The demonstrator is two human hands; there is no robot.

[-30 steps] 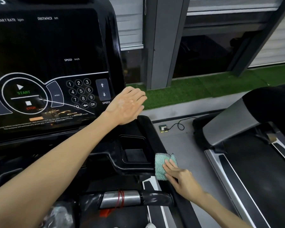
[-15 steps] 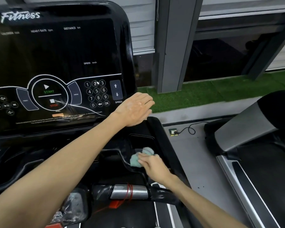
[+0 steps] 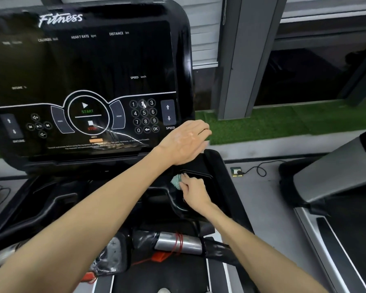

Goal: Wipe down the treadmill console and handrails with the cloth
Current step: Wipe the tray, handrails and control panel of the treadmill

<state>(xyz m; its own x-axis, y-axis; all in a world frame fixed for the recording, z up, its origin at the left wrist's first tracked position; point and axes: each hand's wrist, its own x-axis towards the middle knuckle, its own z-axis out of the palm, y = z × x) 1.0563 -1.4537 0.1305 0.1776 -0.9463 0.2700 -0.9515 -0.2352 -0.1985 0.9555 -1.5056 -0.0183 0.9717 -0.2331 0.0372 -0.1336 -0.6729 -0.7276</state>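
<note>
cloth [image 3: 175,181]: mostly under right hand [image 3: 195,192] | console [image 3: 106,60]: left edge cropped | warning print [image 3: 97,145]: unreadable

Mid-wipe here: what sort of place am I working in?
Most likely a gym or fitness room, perhaps semi-open. The treadmill console reads Fitness with START, STOP and SPEED keys, a second treadmill stands to the right, and artificial grass runs beyond.

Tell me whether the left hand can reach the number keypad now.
Probably yes. The left hand is just beside the keypad, holding nothing, with nothing between them; the right hand holds the cloth.
</note>
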